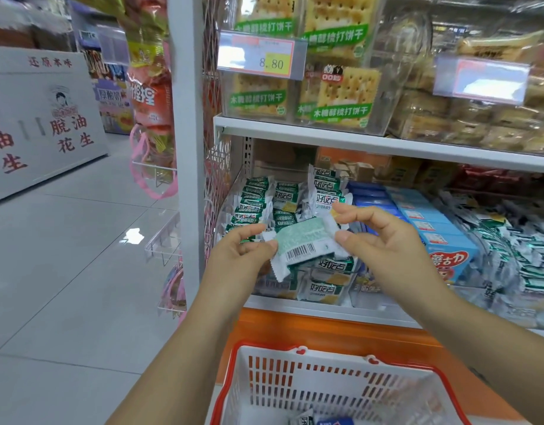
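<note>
Both of my hands hold one small green and white snack packet (301,243) in front of a shop shelf, its barcode side facing me. My left hand (243,253) pinches the packet's left end. My right hand (378,237) pinches its right end between thumb and fingers. Behind the packet, a clear bin (295,289) on the lower shelf is packed with several packets of the same kind. Below my arms stands a white basket with a red rim (332,384); a couple of small packets (322,420) lie in its bottom.
Blue boxes (433,228) and more loose packets (516,250) fill the shelf to the right. Cracker boxes (298,90) with an 8.80 price tag (261,55) sit on the upper shelf. A white shelf post (187,148) stands left; grey tiled aisle floor (65,271) stretches beyond it.
</note>
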Motion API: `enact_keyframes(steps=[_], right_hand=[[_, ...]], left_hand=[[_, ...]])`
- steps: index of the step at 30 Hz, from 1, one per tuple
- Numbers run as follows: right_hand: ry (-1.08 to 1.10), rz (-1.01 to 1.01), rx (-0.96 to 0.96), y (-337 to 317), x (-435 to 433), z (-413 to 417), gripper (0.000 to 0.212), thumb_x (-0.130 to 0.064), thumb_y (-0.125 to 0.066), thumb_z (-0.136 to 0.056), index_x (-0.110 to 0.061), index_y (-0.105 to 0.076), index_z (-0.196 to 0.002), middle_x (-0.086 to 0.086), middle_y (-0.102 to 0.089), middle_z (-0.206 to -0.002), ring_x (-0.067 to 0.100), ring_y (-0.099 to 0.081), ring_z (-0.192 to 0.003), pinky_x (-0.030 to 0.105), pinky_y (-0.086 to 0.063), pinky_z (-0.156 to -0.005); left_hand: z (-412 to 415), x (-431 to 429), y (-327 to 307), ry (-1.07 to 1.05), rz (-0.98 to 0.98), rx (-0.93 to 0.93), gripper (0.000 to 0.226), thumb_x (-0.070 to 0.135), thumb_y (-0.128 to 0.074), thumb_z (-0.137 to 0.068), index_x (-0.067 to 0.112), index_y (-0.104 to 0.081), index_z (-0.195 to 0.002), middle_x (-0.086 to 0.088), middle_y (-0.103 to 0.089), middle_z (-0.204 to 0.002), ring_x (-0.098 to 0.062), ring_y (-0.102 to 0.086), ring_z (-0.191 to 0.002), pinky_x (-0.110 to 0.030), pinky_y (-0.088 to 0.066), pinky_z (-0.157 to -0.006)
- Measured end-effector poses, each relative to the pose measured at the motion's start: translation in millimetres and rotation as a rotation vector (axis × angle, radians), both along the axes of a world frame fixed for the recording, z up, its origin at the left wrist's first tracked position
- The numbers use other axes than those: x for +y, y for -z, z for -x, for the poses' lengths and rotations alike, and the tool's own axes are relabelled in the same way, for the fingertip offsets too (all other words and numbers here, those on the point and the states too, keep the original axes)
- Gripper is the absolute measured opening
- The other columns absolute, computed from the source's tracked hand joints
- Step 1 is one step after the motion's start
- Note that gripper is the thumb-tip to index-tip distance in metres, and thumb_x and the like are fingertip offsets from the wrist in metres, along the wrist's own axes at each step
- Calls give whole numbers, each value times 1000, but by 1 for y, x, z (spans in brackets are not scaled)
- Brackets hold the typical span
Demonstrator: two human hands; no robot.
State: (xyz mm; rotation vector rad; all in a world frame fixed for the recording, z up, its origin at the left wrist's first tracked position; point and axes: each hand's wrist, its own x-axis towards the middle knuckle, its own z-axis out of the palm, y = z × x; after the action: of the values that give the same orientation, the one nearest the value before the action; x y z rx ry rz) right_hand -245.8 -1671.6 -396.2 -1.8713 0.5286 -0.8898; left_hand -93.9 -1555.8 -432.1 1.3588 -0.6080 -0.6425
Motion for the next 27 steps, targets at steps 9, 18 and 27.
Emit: enact_keyframes(steps=[9,18,27], right_hand=[[-51,403,226,-1,2,0,33,-13,-70,-82,-42,-62,-96,-23,-63,-109,-7,-57,-103,9,-45,-87],[30,-17,123,-2,-8,-5,11,-8,-67,-84,-18,-66,-87,-7,-71,-78,9,-65,-60,14,-51,-62],[40,-157,204,15,-6,-3,4,-16,-68,-85,-20,-67,-87,2,-67,-71,10,-56,-52,17,-47,-58]], left_hand=[[3,2,-5,191,65,456,17,12,-61,-90,10,-66,-105,-2,-73,-74,-8,-67,-61,-24,-58,-71],[5,7,-4,267,-150,-203,44,59,-58,-71,33,-69,-105,0,-61,-79,-7,-59,-73,-25,-54,-80],[15,-1,1,206,-146,-462,17,38,-52,-94,30,-61,-82,31,-57,-62,15,-51,-64,-4,-36,-59]])
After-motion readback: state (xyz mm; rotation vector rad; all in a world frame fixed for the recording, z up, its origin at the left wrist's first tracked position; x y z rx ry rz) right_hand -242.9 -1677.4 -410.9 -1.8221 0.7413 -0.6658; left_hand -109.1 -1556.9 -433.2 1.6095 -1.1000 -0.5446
